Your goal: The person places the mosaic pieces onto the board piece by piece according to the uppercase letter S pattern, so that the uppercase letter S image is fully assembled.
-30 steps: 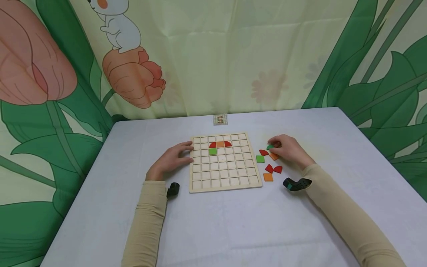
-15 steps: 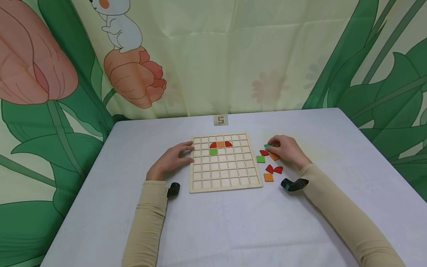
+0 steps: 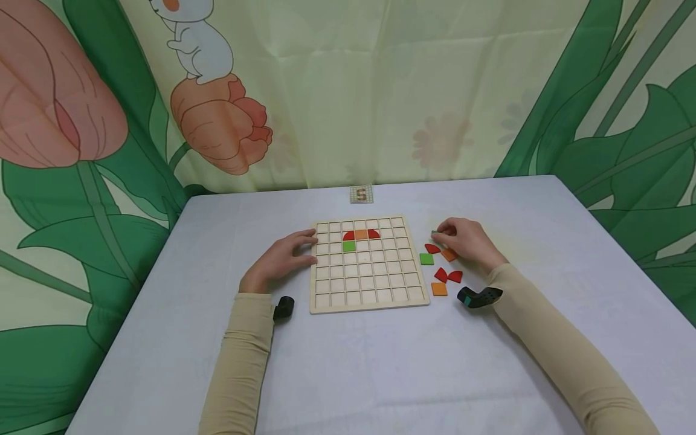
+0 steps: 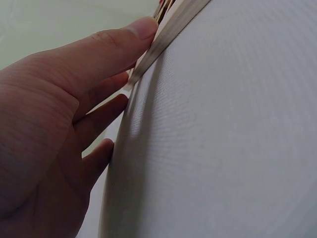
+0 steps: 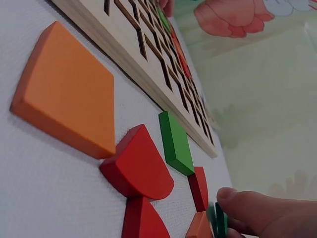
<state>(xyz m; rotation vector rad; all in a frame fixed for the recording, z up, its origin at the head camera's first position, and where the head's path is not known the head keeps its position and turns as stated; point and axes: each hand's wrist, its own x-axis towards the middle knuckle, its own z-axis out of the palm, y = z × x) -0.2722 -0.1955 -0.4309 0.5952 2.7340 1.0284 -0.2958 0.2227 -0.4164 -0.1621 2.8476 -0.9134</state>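
Note:
My left hand [image 3: 278, 260] rests at the left edge of a wooden grid board [image 3: 370, 283], fingers fairly straight. In the left wrist view, its thumb [image 4: 143, 29] lies on the board's rim. Red quarter-round tiles [image 3: 373, 234], an orange square tile [image 3: 361, 234] and a light green square tile [image 3: 349, 246] sit in the upper cells. Right of the board, my right hand [image 3: 466, 240] pinches a dark green tile [image 5: 221, 220] between thumb and fingers; its outline is mostly hidden. Below that hand lie loose red tiles [image 3: 455, 277], orange square tiles [image 3: 439, 289] and a light green square tile [image 3: 426, 259].
A small pattern card [image 3: 361, 194] lies behind the board near the table's far edge. White cloth covers the table [image 3: 348, 362], and a printed curtain [image 3: 348, 96] hangs behind it. Each wrist carries a black camera [image 3: 480, 297].
The right hand has taken up the dark green tile, which now stands on edge between its fingertips and shows less. The left hand stays at the board's edge.

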